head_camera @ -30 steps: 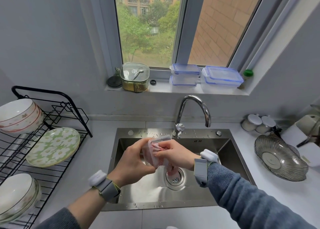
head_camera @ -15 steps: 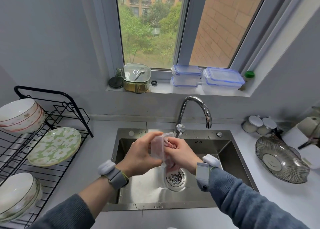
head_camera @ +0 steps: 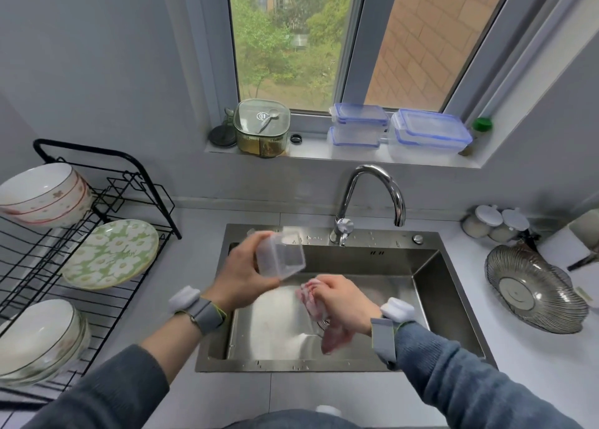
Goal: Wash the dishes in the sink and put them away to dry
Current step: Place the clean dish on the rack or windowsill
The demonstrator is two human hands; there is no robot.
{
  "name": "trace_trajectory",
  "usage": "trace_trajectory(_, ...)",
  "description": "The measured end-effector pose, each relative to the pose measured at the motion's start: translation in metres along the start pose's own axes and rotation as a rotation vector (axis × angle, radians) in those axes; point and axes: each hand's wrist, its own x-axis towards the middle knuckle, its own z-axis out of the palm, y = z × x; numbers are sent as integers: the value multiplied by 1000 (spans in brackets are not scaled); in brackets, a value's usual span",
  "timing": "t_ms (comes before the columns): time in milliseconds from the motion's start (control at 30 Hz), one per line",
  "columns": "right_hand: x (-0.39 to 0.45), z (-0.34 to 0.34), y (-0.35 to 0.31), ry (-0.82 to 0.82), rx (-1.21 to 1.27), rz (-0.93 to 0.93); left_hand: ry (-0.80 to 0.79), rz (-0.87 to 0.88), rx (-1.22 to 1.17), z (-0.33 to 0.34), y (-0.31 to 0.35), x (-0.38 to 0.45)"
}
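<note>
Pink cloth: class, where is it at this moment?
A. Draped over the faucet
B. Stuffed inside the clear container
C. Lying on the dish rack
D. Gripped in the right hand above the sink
D: the right hand grips the pink cloth over the sink, apart from the clear plastic container held by the left hand.

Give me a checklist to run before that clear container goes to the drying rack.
1. Grip: left hand holds the clear container by its side, above the sink: ok.
2. Cloth out of container: right hand holds the pink cloth apart from it: ok.
3. Tap off: no stream visible: ok.
4. Container rinsed and free of suds: blurred, cannot tell.
5. Free spot on rack: bare wire shows between the green flowered plate and the lower bowls: ok.
6. Path to the rack: nothing stands between sink and rack: ok.
</note>
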Motion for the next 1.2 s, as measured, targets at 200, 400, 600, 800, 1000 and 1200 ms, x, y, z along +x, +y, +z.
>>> trace_trajectory(200,-19,42,49,-233,-444,183,50,-8,-27,-22,-12,6)
trace_trajectory(400,-23,71,83,-395,-486,200,25,-21,-102,-13,-8,11)
trace_trajectory(600,-19,73,84,-457,-438,214,-3,-6,-163,-8,-2,23)
trace_trajectory(800,19,-12,15,-146,-365,20,73,-7,-182,-20,5,48)
trace_trajectory(1000,75,-128,-83,286,-314,-214,172,14,-227,-52,23,110)
trace_trajectory(1200,134,-209,-111,578,-446,-290,235,2,-293,-68,35,155)
